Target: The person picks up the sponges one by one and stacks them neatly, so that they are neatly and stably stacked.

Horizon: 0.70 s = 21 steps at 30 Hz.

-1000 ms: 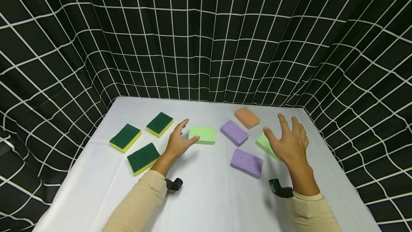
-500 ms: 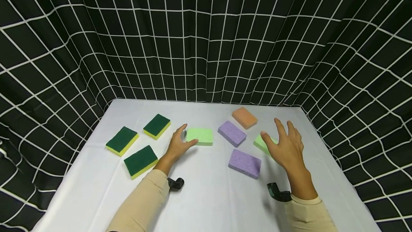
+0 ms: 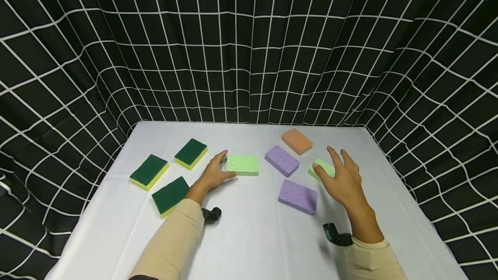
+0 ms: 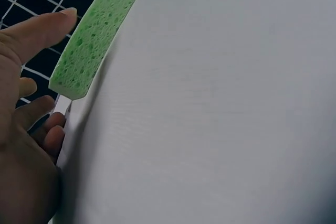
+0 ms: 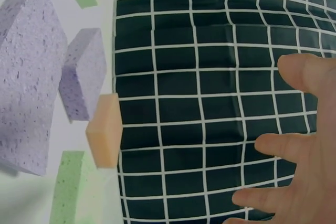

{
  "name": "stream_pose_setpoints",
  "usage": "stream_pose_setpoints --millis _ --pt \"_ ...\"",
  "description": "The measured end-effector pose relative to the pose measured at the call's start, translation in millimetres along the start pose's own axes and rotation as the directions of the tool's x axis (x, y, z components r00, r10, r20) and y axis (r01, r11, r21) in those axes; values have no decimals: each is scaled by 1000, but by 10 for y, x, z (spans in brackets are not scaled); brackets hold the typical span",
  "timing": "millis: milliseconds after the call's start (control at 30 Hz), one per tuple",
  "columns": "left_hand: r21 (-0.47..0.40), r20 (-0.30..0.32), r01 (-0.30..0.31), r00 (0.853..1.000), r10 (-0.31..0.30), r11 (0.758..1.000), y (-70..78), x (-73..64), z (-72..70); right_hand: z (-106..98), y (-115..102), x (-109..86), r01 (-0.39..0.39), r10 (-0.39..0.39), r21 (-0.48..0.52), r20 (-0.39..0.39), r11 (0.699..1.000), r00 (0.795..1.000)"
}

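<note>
My left hand (image 3: 212, 174) is spread at the left end of a light green sponge (image 3: 243, 165) on the white table. Its thumb lies by the sponge's front left corner and its fingers reach past the left end. In the left wrist view that green sponge (image 4: 97, 38) shows its porous side, with thumb and fingers apart around its end. My right hand (image 3: 344, 180) hovers, fingers spread, over a second light green sponge (image 3: 323, 169), which it partly hides. The right wrist view shows this hand (image 5: 304, 145) holding nothing.
Two purple sponges (image 3: 282, 160) and an orange sponge (image 3: 297, 141) lie between and beyond the hands. Left of my left hand are three green-and-yellow scrub sponges (image 3: 149, 172), one partly behind the forearm. A black gridded curtain (image 3: 249, 55) surrounds the table's back and sides (image 3: 249, 245).
My left hand has come closer around the end of its green sponge. The right hand has shifted slightly left over the other green sponge. The view has tilted slightly; the sponges lie still.
</note>
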<state>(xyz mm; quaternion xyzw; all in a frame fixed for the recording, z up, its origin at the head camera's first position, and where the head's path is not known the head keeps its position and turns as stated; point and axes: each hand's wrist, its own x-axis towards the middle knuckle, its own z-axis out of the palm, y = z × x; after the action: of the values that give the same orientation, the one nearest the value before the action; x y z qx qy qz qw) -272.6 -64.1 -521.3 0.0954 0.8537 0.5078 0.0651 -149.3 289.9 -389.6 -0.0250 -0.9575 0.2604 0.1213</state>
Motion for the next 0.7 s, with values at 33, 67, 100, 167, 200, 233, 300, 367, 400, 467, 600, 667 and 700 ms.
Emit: stream_pose_setpoints --millis 33,67,100,167,200,233,300,367,400,467,600,667,700 --pt "5 8 6 1000 -7 1000 2 4 -14 5 0 -2 4 -4 10 6 1000 1000" --pt "10 16 17 1000 -17 1000 2 10 -27 9 3 -3 7 -8 18 12 1000 1000" --pt "14 24 30 999 -30 999 4 17 -40 10 4 -5 9 -10 28 18 1000 1000" --pt "20 38 49 998 -50 999 10 29 -63 10 9 -10 9 -11 53 35 999 999" --pt "20 45 56 997 -57 998 14 35 -72 10 13 -12 9 -12 66 42 998 999" --pt "19 52 61 997 -62 998 19 42 -77 8 19 -16 9 -13 78 48 997 999" --pt "17 58 62 996 -63 998 21 61 -88 9 33 -21 16 -22 101 57 995 998" --pt "11 62 54 997 -55 998 19 78 -96 11 45 -29 32 -40 125 59 992 997" --pt "13 62 52 997 -52 999 16 85 -100 10 49 -33 40 -48 137 60 990 997" --pt "17 59 47 997 -48 999 9 98 -106 5 57 -40 57 -67 160 54 986 996" --pt "34 52 59 997 -61 998 17 101 -106 -22 72 -54 55 -63 206 37 977 997" --pt "40 46 71 996 -73 997 29 97 -102 -37 81 -61 51 -57 245 15 968 998" --pt "41 44 76 996 -78 996 32 97 -97 -45 85 -65 53 -55 267 0 962 998"
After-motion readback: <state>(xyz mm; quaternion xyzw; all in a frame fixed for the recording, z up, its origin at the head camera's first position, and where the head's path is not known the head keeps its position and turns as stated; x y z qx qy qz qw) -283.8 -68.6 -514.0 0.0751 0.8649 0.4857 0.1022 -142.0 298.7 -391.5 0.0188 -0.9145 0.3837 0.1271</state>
